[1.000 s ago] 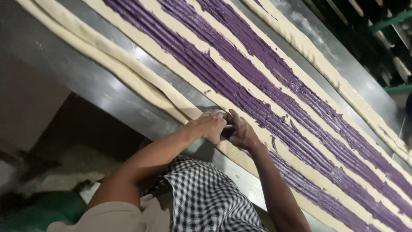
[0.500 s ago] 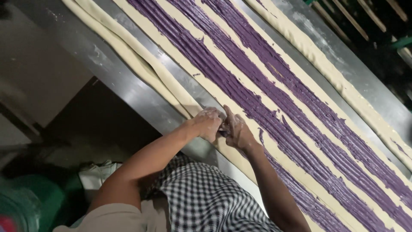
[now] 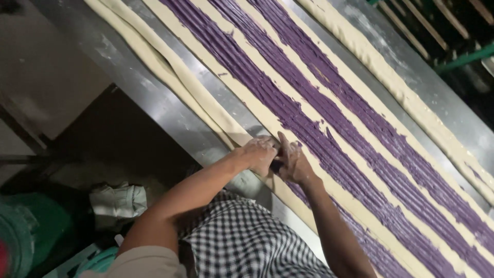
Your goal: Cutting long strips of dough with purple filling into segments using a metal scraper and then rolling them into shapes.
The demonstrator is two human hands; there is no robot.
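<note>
Both the left hand (image 3: pixel 259 154) and right hand (image 3: pixel 292 163) are pinching the dough strip (image 3: pixel 242 100) at frame centre, fingers curled narrow on its edge. Rolling evenly over the purple filling (image 3: pixel 267 90) would probably be keeping the seam tight.

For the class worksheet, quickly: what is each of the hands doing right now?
Left hand: curled shut, pinching the near edge of the dough strip.
Right hand: pressed on the same dough strip; grip cannot be told.

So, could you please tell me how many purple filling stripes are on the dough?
3. One runs beside both hands, on the near dough strip; one down the middle; one on the far side. Their ends run out of view.
</note>
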